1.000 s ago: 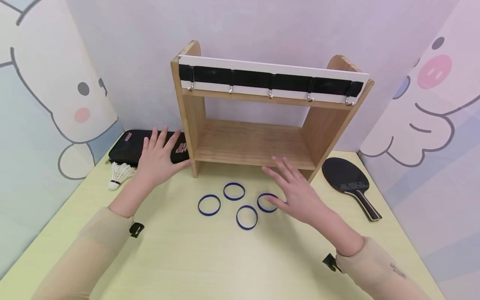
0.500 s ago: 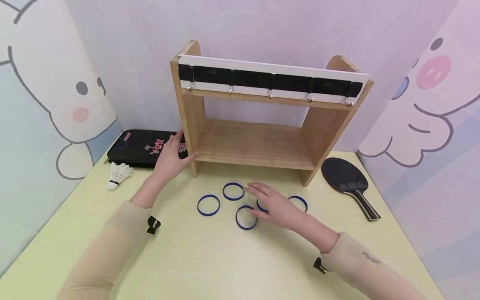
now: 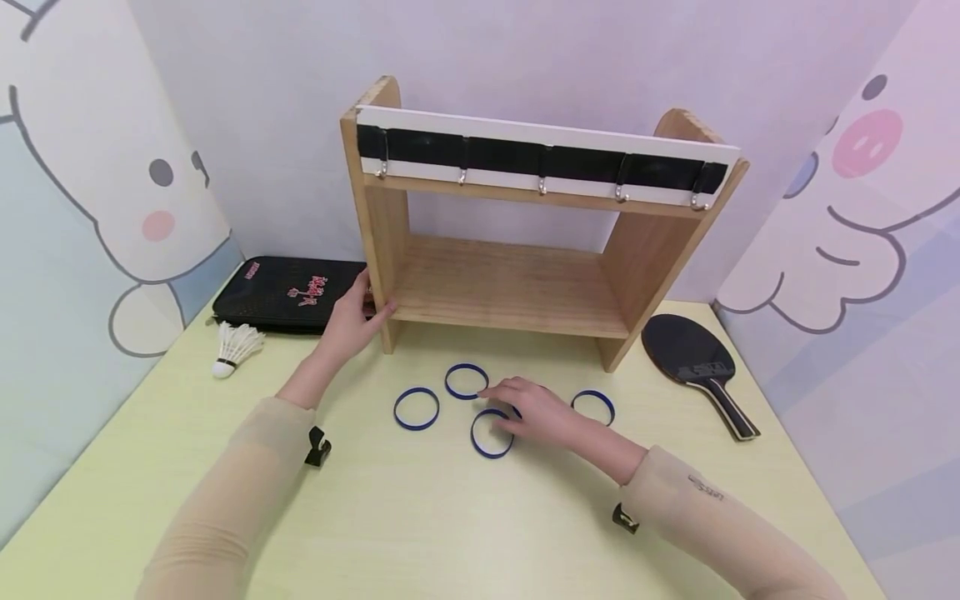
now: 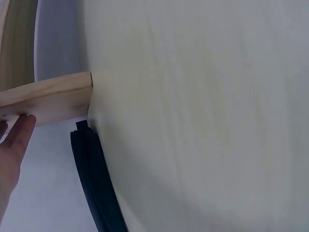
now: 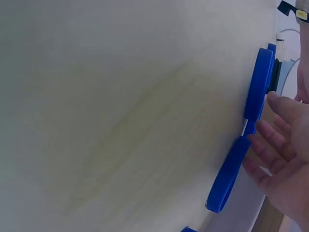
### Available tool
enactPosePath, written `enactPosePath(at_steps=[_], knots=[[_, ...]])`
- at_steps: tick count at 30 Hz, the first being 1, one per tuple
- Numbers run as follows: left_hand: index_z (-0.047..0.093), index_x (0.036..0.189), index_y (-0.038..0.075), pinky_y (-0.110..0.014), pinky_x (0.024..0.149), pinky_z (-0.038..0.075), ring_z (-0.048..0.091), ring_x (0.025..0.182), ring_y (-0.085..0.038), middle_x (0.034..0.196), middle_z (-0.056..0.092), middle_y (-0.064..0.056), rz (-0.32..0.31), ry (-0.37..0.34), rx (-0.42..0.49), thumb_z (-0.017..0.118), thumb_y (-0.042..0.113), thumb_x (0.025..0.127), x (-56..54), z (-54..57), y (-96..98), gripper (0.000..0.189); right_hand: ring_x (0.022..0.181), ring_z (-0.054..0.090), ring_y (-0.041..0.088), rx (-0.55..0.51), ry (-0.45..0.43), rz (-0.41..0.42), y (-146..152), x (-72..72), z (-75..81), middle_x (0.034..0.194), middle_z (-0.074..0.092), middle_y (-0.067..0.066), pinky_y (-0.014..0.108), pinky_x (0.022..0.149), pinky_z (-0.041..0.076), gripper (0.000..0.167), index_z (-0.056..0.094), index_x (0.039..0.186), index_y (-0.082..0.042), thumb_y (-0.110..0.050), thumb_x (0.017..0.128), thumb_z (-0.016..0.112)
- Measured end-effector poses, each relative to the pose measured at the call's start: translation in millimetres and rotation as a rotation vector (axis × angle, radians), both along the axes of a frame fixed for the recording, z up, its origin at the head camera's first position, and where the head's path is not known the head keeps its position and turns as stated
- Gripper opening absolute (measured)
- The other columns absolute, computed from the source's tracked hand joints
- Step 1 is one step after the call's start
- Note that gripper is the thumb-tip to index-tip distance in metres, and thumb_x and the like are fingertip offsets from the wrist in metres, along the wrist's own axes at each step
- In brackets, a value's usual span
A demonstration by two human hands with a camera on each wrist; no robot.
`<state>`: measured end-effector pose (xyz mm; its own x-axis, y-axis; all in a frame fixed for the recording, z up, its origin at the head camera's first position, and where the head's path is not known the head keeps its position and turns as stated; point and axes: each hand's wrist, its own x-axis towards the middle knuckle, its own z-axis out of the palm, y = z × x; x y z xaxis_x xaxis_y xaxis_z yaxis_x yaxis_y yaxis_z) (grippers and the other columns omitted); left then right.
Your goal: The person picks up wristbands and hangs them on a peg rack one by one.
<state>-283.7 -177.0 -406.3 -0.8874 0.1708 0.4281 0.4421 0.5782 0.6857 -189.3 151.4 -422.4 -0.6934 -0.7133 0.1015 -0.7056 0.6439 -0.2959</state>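
Observation:
In the head view my left hand [image 3: 351, 321] holds the left side panel of a wooden shelf [image 3: 510, 283]. Its thumb lies at the front edge, and its fingers press the outer face, as the left wrist view shows. My right hand [image 3: 536, 408] hovers low over several blue rings on the table, fingers loosely bent, nothing visibly gripped. One ring [image 3: 517, 412] is mostly hidden beneath it. Around it lie a front ring [image 3: 491, 457], a left ring [image 3: 415, 428] and a right ring [image 3: 612, 408]. In the right wrist view the fingertips are close to a ring [image 5: 227, 174]; contact is unclear.
Metal hooks [image 3: 542, 185] line a black-and-white strip [image 3: 502, 157] across the shelf's top front. A black zip case [image 3: 281, 292] and a shuttlecock [image 3: 237, 346] lie at the left. A table tennis bat [image 3: 690, 350] lies to the right. Walls close the back and sides.
My left hand has moved right from above the black case and taken hold of the shelf's side panel. My right hand has come down and left over the rings, uncovering the right ring.

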Motion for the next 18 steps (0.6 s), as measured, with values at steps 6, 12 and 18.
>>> enactPosePath(at_steps=[6,12,18], knots=[[0.022,0.150,0.010,-0.046,0.075,0.055,0.060,0.107,-0.034,0.136,0.047,-0.020,0.013,0.006,0.036,0.060,0.031,0.092,-0.6,-7.7,0.4,0.072,0.094,0.060,0.011,-0.021,-0.047,0.003,0.1,-6.5,-5.0,0.099,0.068,-0.004,0.029,0.083,0.050,0.027,0.069,0.109,-0.013,-0.021,0.084,0.072],[0.025,0.149,0.015,-0.046,0.073,0.055,0.062,0.103,-0.033,0.134,0.049,-0.018,0.032,0.016,0.072,0.062,0.029,0.091,0.4,-9.4,0.7,0.070,0.088,0.059,0.009,-0.056,-0.025,0.039,-2.3,-10.8,-9.1,0.091,0.069,-0.005,0.024,0.077,0.050,0.013,0.073,0.095,-0.014,-0.018,0.083,0.073],[0.024,0.148,0.022,-0.046,0.073,0.055,0.062,0.102,-0.032,0.131,0.051,-0.016,0.030,0.013,0.107,0.063,0.027,0.090,0.8,-8.1,1.1,0.070,0.085,0.059,0.008,-0.066,-0.024,0.031,-4.6,-12.0,-5.5,0.088,0.068,-0.006,0.022,0.075,0.050,0.008,0.072,0.090,-0.015,-0.015,0.082,0.073]])
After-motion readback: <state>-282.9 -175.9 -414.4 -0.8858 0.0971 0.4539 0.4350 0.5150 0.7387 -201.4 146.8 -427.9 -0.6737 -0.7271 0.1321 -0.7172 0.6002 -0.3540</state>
